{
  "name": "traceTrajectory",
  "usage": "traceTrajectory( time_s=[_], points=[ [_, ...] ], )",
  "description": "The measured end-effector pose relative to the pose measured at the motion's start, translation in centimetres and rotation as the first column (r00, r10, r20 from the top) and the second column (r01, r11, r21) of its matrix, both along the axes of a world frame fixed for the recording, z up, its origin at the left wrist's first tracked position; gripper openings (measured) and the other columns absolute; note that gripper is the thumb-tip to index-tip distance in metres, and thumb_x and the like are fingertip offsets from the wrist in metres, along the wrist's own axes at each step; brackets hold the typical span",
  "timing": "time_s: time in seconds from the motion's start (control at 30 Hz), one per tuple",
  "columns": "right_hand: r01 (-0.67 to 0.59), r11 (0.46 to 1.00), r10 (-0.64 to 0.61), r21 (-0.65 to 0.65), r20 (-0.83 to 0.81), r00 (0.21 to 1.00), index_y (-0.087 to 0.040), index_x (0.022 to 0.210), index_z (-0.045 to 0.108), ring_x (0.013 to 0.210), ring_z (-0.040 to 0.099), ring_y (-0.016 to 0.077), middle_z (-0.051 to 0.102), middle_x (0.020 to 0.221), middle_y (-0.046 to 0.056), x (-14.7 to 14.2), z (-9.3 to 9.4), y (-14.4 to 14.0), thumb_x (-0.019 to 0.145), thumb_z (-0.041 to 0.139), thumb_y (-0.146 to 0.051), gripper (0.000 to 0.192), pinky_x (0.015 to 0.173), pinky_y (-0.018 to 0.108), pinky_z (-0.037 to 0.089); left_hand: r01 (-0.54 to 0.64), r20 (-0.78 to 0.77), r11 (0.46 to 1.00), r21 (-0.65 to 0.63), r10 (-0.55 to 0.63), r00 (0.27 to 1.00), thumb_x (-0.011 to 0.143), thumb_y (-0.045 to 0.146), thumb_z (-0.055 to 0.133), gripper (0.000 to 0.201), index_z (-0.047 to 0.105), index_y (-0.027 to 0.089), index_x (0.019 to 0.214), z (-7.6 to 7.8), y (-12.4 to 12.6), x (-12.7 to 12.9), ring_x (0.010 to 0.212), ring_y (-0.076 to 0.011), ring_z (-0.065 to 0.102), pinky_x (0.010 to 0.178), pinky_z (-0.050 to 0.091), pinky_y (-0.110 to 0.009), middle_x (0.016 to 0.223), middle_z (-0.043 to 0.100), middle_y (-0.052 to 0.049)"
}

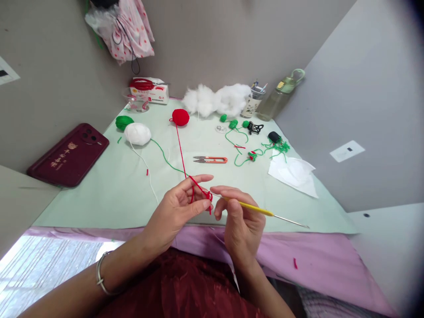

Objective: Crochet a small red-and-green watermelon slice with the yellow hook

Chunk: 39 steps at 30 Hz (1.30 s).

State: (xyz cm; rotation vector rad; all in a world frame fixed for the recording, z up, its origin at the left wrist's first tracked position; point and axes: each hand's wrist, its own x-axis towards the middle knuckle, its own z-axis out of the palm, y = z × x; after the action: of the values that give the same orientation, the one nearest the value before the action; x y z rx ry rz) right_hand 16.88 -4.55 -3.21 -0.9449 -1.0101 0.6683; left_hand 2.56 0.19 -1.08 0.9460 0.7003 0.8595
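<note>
Hands (212, 207) over pale green mat (109, 185) (grey walls around).

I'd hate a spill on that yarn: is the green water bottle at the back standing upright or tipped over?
Tipped: the water bottle leans at a slant against the grey wall, cap end uppermost.

Red yarn (181, 152): soft, fuzzy, matt fibre, same for the red yarn ball (180, 117), green yarn ball (124, 122) & white yarn ball (138, 134). Crochet hook (261, 211): bare shiny metal shaft w/ smooth yellow plastic grip. Thread snips (210, 159): steel blades, glossy orange handle. Table mat (109, 190): pale green, smooth, matt. Stuffing (217, 100): white, fluffy, loose fibre. Phone (68, 154): dark red, glossy back. Water bottle (280, 95): clear greenish plastic. Bracelet (101, 276): polished metal. Lap cloth (185, 285): red, sheeny, crinkled.
</note>
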Motion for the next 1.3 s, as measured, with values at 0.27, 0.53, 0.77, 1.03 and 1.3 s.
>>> traceTrajectory(
  time_s=[0.27, 0.53, 0.77, 1.03, 1.3],
  points=[
    [0.001, 1.0, -0.001, 0.003, 0.022, 1.0, -0.032, 0.103, 0.082, 0.057, 0.06, 0.0111, 0.083, 0.104, 0.002, 0.0, 0.1, 0.0, 0.104, 0.064, -0.031, 0.018, 0.054, 0.029, 0.052, -0.002, 0.038, 1.0, 0.01, 0.002, 0.999, 0.092, 0.033, 0.081, 0.038, 0.075, 0.025, 0.128, 0.5, -0.1, -0.3, 0.092, -0.0183, 0.07, 0.091, 0.052, -0.032, 0.091, 0.075, -0.001],
    [-0.023, 1.0, 0.023, 0.004, 0.041, 0.999, -0.034, 0.103, 0.082, 0.06, 0.061, 0.0117, 0.083, 0.104, 0.003, 0.0, 0.1, 0.1, 0.104, 0.065, -0.032, 0.017, 0.055, 0.029, 0.053, -0.036, -0.002, 0.999, 0.005, 0.036, 0.999, 0.087, 0.029, 0.086, 0.042, 0.075, 0.024, 0.127, -0.1, 0.3, -0.1, 0.082, -0.0163, 0.068, 0.084, 0.052, -0.03, 0.083, 0.072, 0.002],
    [-0.026, 1.0, 0.027, -0.01, 0.047, 0.999, -0.034, 0.103, 0.083, 0.061, 0.062, 0.0118, 0.083, 0.103, 0.002, 0.2, 0.1, 0.0, 0.104, 0.065, -0.033, 0.018, 0.055, 0.029, 0.052, -0.021, -0.004, 1.0, 0.004, 0.021, 1.0, 0.087, 0.028, 0.087, 0.045, 0.074, 0.025, 0.13, 0.1, 0.1, -0.3, 0.087, -0.0154, 0.066, 0.087, 0.051, -0.029, 0.091, 0.072, 0.001],
    [-0.015, 1.0, 0.014, 0.012, 0.057, 0.998, -0.035, 0.103, 0.083, 0.061, 0.062, 0.0126, 0.083, 0.103, 0.003, 0.0, 0.2, 0.1, 0.104, 0.066, -0.033, 0.017, 0.055, 0.029, 0.053, -0.083, -0.007, 0.996, 0.012, 0.084, 0.996, 0.086, 0.029, 0.087, 0.041, 0.076, 0.024, 0.125, 0.0, 0.4, 0.0, 0.083, -0.0159, 0.067, 0.085, 0.053, -0.03, 0.086, 0.071, 0.001],
    [0.058, 0.997, -0.073, 0.049, 0.415, 0.907, -0.041, 0.119, 0.081, 0.079, 0.072, 0.018, 0.08, 0.11, 0.004, 0.6, -1.4, -0.3, 0.1, 0.069, -0.021, 0.03, 0.07, 0.035, 0.061, -0.06, -0.017, 0.997, -0.041, 0.06, 0.998, 0.08, 0.024, 0.092, 0.079, 0.057, 0.021, 0.15, 0.6, 0.1, 0.1, 0.063, -0.0095, 0.059, 0.063, 0.048, -0.023, 0.078, 0.069, 0.006]
  ],
)
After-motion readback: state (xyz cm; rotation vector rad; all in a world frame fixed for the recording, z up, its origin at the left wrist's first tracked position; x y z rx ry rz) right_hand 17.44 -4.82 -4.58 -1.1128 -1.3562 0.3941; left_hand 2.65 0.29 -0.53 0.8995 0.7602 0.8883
